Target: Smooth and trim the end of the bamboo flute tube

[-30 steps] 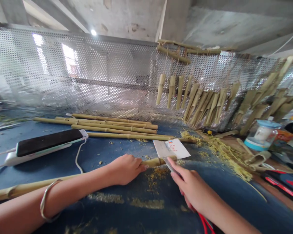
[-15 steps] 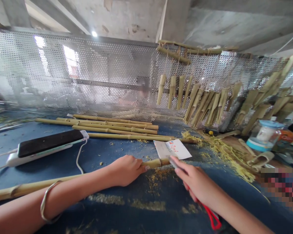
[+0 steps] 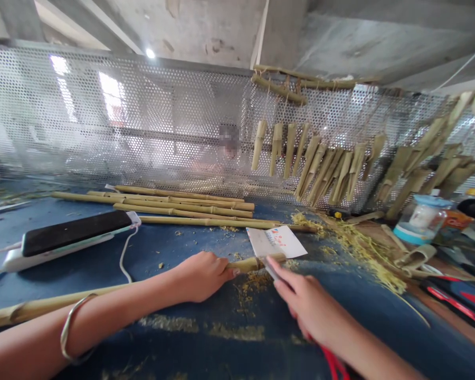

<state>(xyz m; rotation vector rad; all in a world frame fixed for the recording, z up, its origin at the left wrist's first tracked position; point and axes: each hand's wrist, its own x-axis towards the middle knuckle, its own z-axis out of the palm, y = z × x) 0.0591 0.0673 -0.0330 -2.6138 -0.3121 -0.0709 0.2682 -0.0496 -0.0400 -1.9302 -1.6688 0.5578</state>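
Since half a second ago, our right hand [image 3: 306,298] has shifted left along the bamboo pole [image 3: 245,264], bringing the grey blade [image 3: 272,272] nearer our left hand [image 3: 203,277], which stays put.

Largest first: a perforated metal screen [image 3: 174,105] stands behind the far edge of the blue worktop [image 3: 360,316]. Several loose poles [image 3: 211,209] lie roughly parallel to that edge. Our pole enters at the left edge, appears to pass behind our left forearm, and ends right of the worktop's middle. Left fist clenched around it, just short of the end; a silvery bracelet [image 3: 65,338] circles the wrist.

Cut bamboo pieces [image 3: 259,148] hang before the screen, towards the far right corner. Below, a drift of yellow-green strips [image 3: 360,248] trails along the right side, beside a blue-lidded jar [image 3: 421,221]. Towards the left edge we note a black phone [image 3: 75,232] on a white base.

Smaller: a white printed card [image 3: 291,243] lies just beyond the pole's end. Right fingers are closed around the blade, its tip at the pole; actual contact we cannot tell. Brown crumbs [image 3: 249,285] lie on the near side; a red cord [image 3: 332,364] hangs beneath our right hand.
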